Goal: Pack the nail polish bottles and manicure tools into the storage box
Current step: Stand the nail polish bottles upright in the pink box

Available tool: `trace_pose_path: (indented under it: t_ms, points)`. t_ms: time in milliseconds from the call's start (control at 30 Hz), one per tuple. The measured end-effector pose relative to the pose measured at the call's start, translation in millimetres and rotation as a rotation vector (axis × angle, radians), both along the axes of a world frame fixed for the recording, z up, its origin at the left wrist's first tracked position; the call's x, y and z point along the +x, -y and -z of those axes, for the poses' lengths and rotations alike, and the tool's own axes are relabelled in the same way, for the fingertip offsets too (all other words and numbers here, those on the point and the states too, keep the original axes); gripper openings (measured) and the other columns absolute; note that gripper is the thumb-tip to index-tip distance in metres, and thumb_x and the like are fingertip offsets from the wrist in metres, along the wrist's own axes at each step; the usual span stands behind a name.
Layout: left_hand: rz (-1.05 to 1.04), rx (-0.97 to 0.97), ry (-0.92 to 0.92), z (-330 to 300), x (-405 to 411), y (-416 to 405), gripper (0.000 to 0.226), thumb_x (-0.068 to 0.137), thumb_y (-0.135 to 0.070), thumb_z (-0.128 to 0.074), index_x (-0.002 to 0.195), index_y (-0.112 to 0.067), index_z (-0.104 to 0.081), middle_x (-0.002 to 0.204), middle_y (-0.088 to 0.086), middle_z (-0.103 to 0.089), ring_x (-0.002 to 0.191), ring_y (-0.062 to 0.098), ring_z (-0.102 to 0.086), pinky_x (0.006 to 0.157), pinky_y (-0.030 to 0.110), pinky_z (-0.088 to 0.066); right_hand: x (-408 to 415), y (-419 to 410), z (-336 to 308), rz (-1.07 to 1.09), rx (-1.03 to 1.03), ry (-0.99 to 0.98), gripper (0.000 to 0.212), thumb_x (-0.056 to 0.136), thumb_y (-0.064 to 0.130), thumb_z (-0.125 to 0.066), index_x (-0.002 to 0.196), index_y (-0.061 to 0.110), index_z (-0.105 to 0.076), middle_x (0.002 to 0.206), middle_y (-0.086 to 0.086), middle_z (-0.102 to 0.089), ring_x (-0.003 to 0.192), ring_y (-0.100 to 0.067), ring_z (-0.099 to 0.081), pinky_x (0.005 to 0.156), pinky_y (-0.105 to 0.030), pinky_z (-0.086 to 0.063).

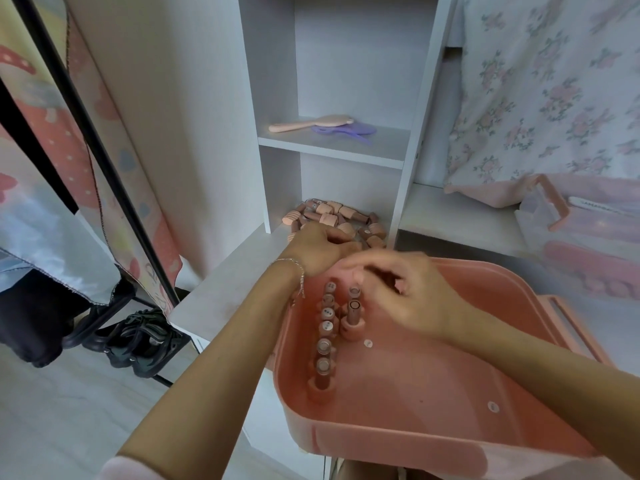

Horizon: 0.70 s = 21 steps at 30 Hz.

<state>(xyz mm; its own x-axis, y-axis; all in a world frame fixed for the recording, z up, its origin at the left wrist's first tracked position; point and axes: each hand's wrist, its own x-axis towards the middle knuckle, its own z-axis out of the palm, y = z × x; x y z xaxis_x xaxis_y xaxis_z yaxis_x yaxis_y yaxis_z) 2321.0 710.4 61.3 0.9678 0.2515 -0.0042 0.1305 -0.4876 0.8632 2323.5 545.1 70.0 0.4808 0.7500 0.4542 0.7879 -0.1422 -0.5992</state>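
Note:
A pink storage box (408,434) stands open in front of me. Several nail polish bottles (325,327) stand upright in two rows along its left side. A heap of pink bottles (332,216) lies on the lowest shelf. My left hand (318,247) reaches onto that heap with fingers curled over bottles; what it holds is hidden. My right hand (405,289) hovers over the back of the box, blurred, its fingers bent above the second row of bottles.
A white shelf unit (332,147) holds a pink hairbrush (311,123) and a purple comb (346,130) on the upper shelf. A clear box with a pink handle (554,209) lies at the right. Black shoes (138,341) and a rack stand at the left.

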Motion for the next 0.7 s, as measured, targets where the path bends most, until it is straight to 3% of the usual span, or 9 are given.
trace_pose_path:
  t_ms: [100, 200, 267, 400, 533, 700]
  points:
    - [-0.032, -0.004, -0.006, -7, 3, -8, 0.018, 0.086, -0.023, -0.062, 0.089, -0.009, -0.072, 0.091, 0.006, -0.063, 0.081, 0.011, -0.054, 0.086, 0.031, -0.046, 17, -4, -15, 0.112, 0.063, -0.013, 0.02, 0.09, 0.016, -0.052, 0.106, 0.019, -0.065, 0.08, 0.006, -0.066, 0.073, -0.016, -0.063, 0.067, -0.016, -0.046]
    - [-0.078, 0.04, 0.013, -10, 9, -26, 0.019, 0.089, -0.016, -0.056, 0.092, -0.002, -0.069, 0.077, 0.007, -0.06, 0.069, 0.01, -0.049, 0.073, 0.025, -0.04, 39, -11, -25, 0.187, -0.024, -0.007, 0.023, 0.09, 0.015, -0.052, 0.112, 0.018, -0.06, 0.088, 0.013, -0.062, 0.084, -0.011, -0.061, 0.079, -0.021, -0.047]
    - [-0.145, 0.089, 0.029, -10, 13, -42, 0.019, 0.089, -0.017, -0.056, 0.1, -0.009, -0.069, 0.081, 0.004, -0.062, 0.079, 0.017, -0.056, 0.076, 0.023, -0.04, 54, -18, -28, 0.223, -0.103, 0.0, 0.026, 0.091, 0.014, -0.05, 0.116, 0.016, -0.056, 0.095, 0.007, -0.063, 0.092, -0.013, -0.06, 0.087, -0.025, -0.045]
    - [-0.27, 0.243, 0.014, 6, 22, -71, 0.025, 0.09, -0.023, -0.055, 0.111, -0.015, -0.065, 0.111, 0.006, -0.066, 0.105, 0.022, -0.058, 0.083, 0.02, -0.037, 84, -36, -25, 0.242, -0.217, 0.047, 0.028, 0.092, 0.014, -0.046, 0.118, 0.016, -0.056, 0.111, -0.001, -0.064, 0.103, -0.014, -0.057, 0.079, -0.009, -0.034]
    - [-0.304, 0.276, -0.045, 39, 34, -92, 0.031, 0.09, -0.025, -0.054, 0.118, -0.012, -0.06, 0.119, 0.008, -0.063, 0.108, 0.022, -0.058, 0.088, 0.022, -0.039, 122, -69, -9, 0.232, -0.426, 0.036, 0.031, 0.091, 0.013, -0.046, 0.121, 0.017, -0.055, 0.118, -0.005, -0.062, 0.107, -0.021, -0.057, 0.085, -0.019, -0.038]
    - [-0.339, 0.27, -0.152, 81, 60, -109, 0.044, 0.091, -0.035, -0.051, 0.128, -0.01, -0.052, 0.131, 0.011, -0.054, 0.119, 0.026, -0.05, 0.099, 0.031, -0.038, 163, -108, 24, 0.082, -0.86, -0.015, 0.039, 0.087, 0.019, -0.057, 0.125, 0.018, -0.052, 0.119, -0.003, -0.059, 0.108, -0.019, -0.054, 0.089, -0.025, -0.042]
